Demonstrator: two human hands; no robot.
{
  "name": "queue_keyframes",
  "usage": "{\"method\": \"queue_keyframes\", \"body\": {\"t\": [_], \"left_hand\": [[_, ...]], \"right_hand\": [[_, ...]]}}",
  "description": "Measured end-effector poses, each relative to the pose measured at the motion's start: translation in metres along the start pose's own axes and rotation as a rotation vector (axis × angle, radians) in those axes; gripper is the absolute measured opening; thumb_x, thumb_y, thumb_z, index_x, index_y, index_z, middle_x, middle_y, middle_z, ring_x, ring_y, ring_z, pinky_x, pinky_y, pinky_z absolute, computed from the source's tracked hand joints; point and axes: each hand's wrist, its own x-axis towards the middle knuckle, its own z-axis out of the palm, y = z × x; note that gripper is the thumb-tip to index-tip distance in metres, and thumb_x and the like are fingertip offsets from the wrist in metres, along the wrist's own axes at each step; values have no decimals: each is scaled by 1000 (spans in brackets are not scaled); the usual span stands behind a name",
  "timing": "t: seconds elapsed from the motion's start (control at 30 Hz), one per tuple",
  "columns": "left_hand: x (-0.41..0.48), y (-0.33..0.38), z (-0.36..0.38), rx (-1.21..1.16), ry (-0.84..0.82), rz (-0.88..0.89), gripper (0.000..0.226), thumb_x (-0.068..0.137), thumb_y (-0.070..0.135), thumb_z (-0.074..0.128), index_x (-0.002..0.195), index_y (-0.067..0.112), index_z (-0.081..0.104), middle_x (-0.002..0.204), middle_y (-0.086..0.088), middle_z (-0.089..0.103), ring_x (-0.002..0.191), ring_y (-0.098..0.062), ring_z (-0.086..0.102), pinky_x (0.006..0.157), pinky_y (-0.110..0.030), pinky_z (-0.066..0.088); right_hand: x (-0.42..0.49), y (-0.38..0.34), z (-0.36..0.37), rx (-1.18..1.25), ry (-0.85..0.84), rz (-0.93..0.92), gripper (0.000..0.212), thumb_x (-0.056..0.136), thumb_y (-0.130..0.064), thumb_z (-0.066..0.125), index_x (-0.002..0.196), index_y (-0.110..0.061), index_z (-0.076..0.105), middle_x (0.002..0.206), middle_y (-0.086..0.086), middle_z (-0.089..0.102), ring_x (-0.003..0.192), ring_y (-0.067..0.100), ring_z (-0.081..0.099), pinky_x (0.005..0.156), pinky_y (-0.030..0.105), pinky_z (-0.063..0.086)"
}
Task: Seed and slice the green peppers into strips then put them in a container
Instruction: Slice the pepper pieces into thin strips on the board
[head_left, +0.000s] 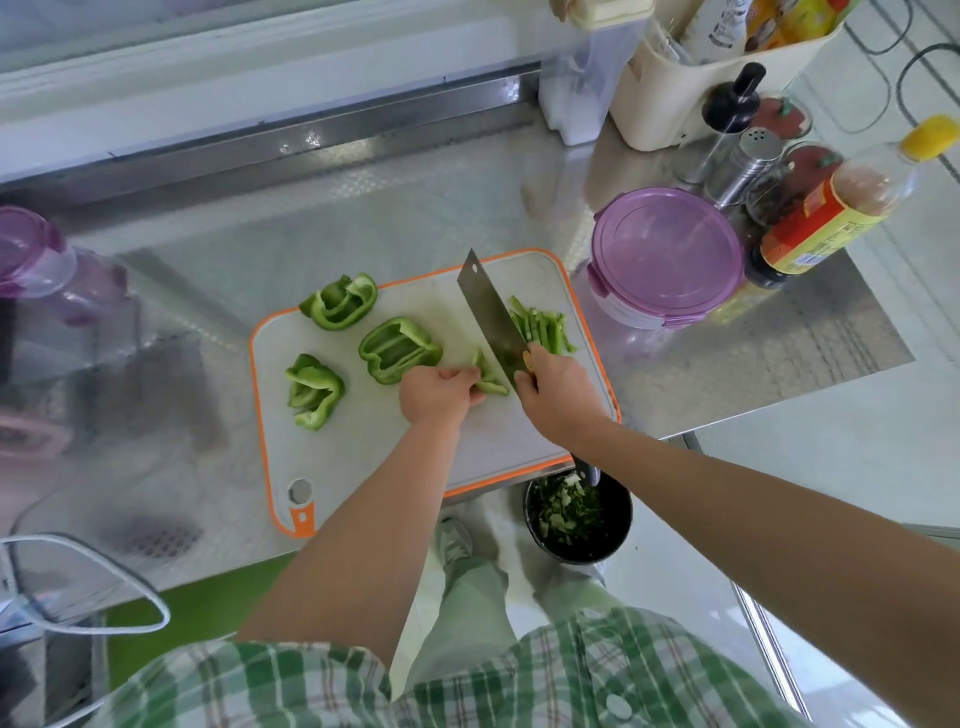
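On the white, orange-rimmed cutting board (363, 462), my left hand (439, 396) holds down a small green pepper piece (488, 373). My right hand (553, 387) grips the handle of a cleaver (491, 317), whose blade stands against that piece's right side. Cut pepper strips (543, 325) lie to the right of the blade. Three seeded pepper sections rest on the board's left half: one at the far edge (340, 302), one in the middle (397, 349), one at the left (314, 391). A round container with a purple lid (665, 254) sits to the right of the board.
A dark bin (579, 517) with green scraps stands on the floor below the counter edge. Bottles, a shaker and jars (810, 202) crowd the back right. A purple-lidded clear jug (47, 270) is at the far left, with a drain (163, 540) near it.
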Motion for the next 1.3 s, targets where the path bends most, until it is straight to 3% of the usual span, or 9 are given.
{"method": "queue_keyframes", "body": {"t": [0.43, 0.6, 0.73, 0.9, 1.0, 1.17, 1.3], "left_hand": [[3, 5, 4, 20, 24, -21, 26, 82, 8, 77, 58, 8, 64, 47, 2, 64, 66, -27, 72, 82, -42, 60], [5, 5, 6, 15, 41, 2, 25, 80, 5, 77, 59, 5, 64, 61, -9, 70, 65, -28, 73, 79, -46, 60], [7, 5, 7, 41, 40, 0, 26, 81, 5, 76, 60, 7, 62, 45, 3, 63, 64, -27, 72, 79, -45, 60], [7, 3, 3, 34, 26, 1, 24, 82, 6, 75, 62, 7, 63, 54, -2, 67, 64, -27, 72, 81, -48, 59], [7, 0, 0, 18, -1, -2, 23, 83, 6, 75, 63, 7, 64, 49, 3, 65, 67, -27, 72, 82, -48, 59], [6, 2, 0, 8, 9, -15, 23, 81, 6, 77, 62, 6, 64, 49, 3, 66, 68, -28, 72, 82, -46, 59], [6, 4, 2, 1, 28, -10, 26, 79, 5, 78, 58, 6, 63, 50, -1, 66, 67, -28, 72, 81, -45, 59]], "right_hand": [[-8, 4, 0, -73, -68, -29, 15, 96, -18, 44, 84, -10, 38, 64, 6, 43, 60, 28, 45, 53, 31, 32], [-2, 3, 2, -50, -92, 14, 21, 95, -17, 44, 76, -10, 38, 64, 6, 43, 60, 28, 46, 53, 31, 33], [5, -2, 1, -43, -105, 40, 31, 95, -16, 44, 67, -16, 32, 65, 4, 42, 65, 27, 46, 56, 30, 33], [8, -14, 10, -135, -71, 32, 10, 98, -18, 42, 91, -10, 42, 81, 11, 51, 75, 32, 49, 62, 35, 36], [3, -10, 11, -144, -23, -2, 16, 99, -19, 41, 105, -6, 47, 85, 14, 56, 79, 34, 54, 60, 35, 34], [-3, -8, 1, -77, 20, -44, 14, 98, -19, 42, 100, -6, 47, 73, 9, 46, 66, 30, 45, 56, 34, 32], [-7, -10, -6, -104, -38, -59, 13, 97, -19, 43, 88, -13, 38, 68, 5, 42, 65, 29, 45, 57, 33, 33]]}}
